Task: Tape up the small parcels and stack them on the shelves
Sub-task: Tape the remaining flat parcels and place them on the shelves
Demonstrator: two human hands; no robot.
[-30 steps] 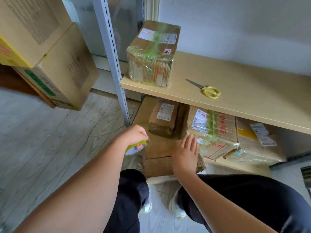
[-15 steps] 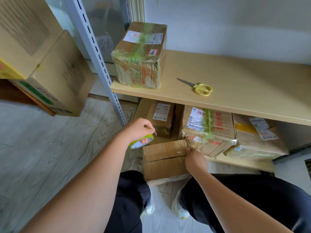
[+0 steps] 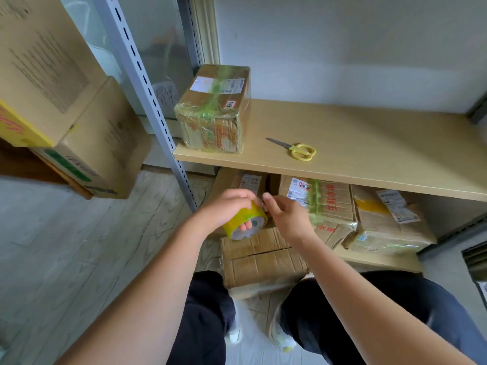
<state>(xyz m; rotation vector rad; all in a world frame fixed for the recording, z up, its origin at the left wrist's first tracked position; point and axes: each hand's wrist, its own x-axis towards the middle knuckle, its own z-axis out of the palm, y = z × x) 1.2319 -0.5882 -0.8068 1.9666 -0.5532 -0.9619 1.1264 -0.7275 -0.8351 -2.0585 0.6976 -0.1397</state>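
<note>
Parcel (image 3: 263, 255), an untaped corrugated carton, sits at lower centre of the frame, on the front of the lower shelf (image 3: 379, 260) just above your knees; its long axis runs left to right and the seam between its flaps follows that axis. Both hands hover directly above its far edge. Your left hand (image 3: 226, 208) is curled round the roll of yellow tape (image 3: 246, 222), fingertips showing through the core. Your right hand (image 3: 287, 217) touches the roll from the right, thumb and forefinger pinched at its rim, apparently picking at the free end; whether any tape is lifted cannot be told. The coming pull probably runs down and along the seam, and neither hand is clearly nearer.

On the lower shelf behind the open carton lie three wrapped parcels: one with a white label (image 3: 250, 184), one with red characters (image 3: 324, 209), one at right (image 3: 390, 222). The upper shelf (image 3: 369, 143) carries a taped parcel (image 3: 214, 109) at its left end and yellow-handled scissors (image 3: 296, 149) well apart from it.
</note>
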